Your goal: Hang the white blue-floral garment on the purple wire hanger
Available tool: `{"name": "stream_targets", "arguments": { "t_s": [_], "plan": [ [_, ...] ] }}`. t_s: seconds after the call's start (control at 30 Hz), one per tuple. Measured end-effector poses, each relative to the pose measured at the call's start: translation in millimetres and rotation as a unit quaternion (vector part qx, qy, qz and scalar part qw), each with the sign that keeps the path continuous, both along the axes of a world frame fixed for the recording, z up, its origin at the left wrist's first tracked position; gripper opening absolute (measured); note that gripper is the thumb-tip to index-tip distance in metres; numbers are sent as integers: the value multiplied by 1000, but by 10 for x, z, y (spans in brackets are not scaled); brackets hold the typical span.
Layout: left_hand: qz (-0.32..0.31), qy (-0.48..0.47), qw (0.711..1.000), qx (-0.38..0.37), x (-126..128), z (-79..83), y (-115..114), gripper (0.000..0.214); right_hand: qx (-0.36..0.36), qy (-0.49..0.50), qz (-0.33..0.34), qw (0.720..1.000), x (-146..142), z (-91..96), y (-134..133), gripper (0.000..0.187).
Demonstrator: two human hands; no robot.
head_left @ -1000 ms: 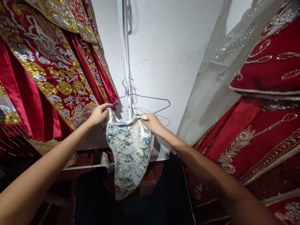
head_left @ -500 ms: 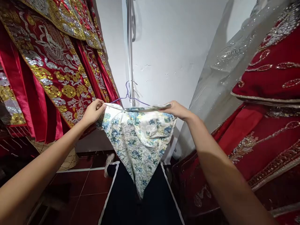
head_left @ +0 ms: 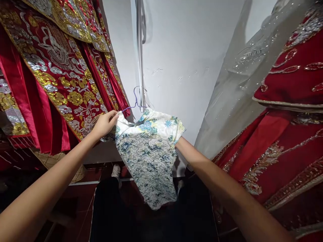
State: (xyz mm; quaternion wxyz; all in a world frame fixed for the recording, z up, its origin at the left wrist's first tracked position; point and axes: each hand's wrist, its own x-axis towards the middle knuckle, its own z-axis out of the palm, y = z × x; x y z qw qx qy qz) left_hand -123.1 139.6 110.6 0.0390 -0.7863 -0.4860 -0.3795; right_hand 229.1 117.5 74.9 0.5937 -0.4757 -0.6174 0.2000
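A short-sleeved floral cheongsam (head_left: 148,164), white and grey with blue and yellow flowers, hangs in front of me from a thin purple hanger (head_left: 136,102). With fingers closed, my left hand (head_left: 106,123) pinches its shoulder on the left, beside one end of the hanger. My right wrist (head_left: 181,145) disappears at the opening of the other short sleeve. The fingers of that hand are hidden by the cloth. The collar faces up, and the lower part of the garment hangs down between my legs.
Red costumes with gold and silver embroidery (head_left: 68,77) hang at the left. Beaded red garments (head_left: 272,144) and a sheer, glittering pale dress (head_left: 234,84) are at the right. A metal pole (head_left: 139,50) stands against the white wall (head_left: 181,43), behind the hanger.
My right hand has left the upper edge on the right and gone out of sight at the sleeve. The folded cloth has opened out, showing collar and sleeve. My left hand keeps its pinch.
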Motion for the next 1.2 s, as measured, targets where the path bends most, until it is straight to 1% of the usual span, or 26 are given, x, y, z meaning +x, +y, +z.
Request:
{"name": "stream_targets", "arguments": {
  "t_s": [0.03,0.07,0.1,0.13,0.2,0.23,0.27,0.37,0.43,0.5,0.53,0.6,0.63,0.67,0.7,0.73,0.8,0.87,0.9,0.93,0.97,1.03,1.1,1.13,1.2],
  "plan": [
    [9,11,1000,-1,-38,-13,-4,34,-6,21,15,1000,44,-37,10,45],
    [16,17,1000,-3,-66,-32,-5,34,-18,60,50,997,99,-54,20,54],
    [21,18,1000,-5,-82,-55,-5,34,-32,116,100,988,161,-49,27,62],
    [24,12,1000,-7,-84,-79,-3,34,-44,180,156,970,221,-20,25,66],
    [24,-20,999,-7,-61,-119,8,34,-56,290,270,916,302,100,-12,68],
    [22,-42,999,-5,-42,-130,18,33,-54,318,314,893,309,183,-46,71],
    [19,-61,998,-6,-23,-132,30,33,-45,321,341,882,289,271,-88,73],
    [15,-92,995,-23,11,-104,67,34,-33,268,389,881,92,492,-216,75],
    [22,-91,995,-31,12,-85,76,35,-48,232,419,877,-74,540,-279,73],
    [17,-85,996,-28,7,-97,58,34,-82,183,464,863,-197,498,-325,64],
    [8,-85,996,-30,7,-117,38,33,-106,140,493,852,-234,451,-346,57],
    [-28,-98,993,-53,24,-175,-16,34,-159,24,540,826,-269,320,-381,43],
    [-52,-113,990,-71,45,-206,-48,35,-181,-33,550,814,-276,240,-394,39],
    [-77,-129,984,-91,76,-231,-81,37,-198,-77,551,807,-282,151,-403,36],
    [-104,-143,978,-112,118,-247,-117,38,-209,-107,542,807,-291,52,-405,37],
    [-133,-153,970,-132,174,-252,-156,38,-213,-122,520,818,-305,-55,-402,38],
    [-195,-163,953,-167,326,-225,-253,38,-197,-143,440,864,-354,-291,-385,48],
    [-259,-163,932,-193,531,-165,-391,37,-138,-192,330,914,-435,-526,-363,74],
    [-286,-165,922,-204,649,-132,-477,38,-94,-223,275,931,-488,-630,-354,88],
    [-308,-170,911,-216,773,-99,-570,38,-46,-254,228,939,-548,-718,-349,100],
    [-324,-176,900,-233,898,-68,-666,39,-1,-280,195,940,-612,-785,-347,106],
    [-343,-189,880,-268,1118,-10,-841,40,68,-304,158,937,-735,-847,-356,108],
    [-355,-184,870,-287,1247,46,-949,39,109,-304,148,935,-812,-821,-384,104],
    [-361,-178,871,-282,1262,72,-968,37,125,-301,143,935,-818,-783,-404,103],
    [-362,-176,881,-248,1179,98,-942,29,140,-296,114,938,-743,-686,-446,99]
  ]
}}
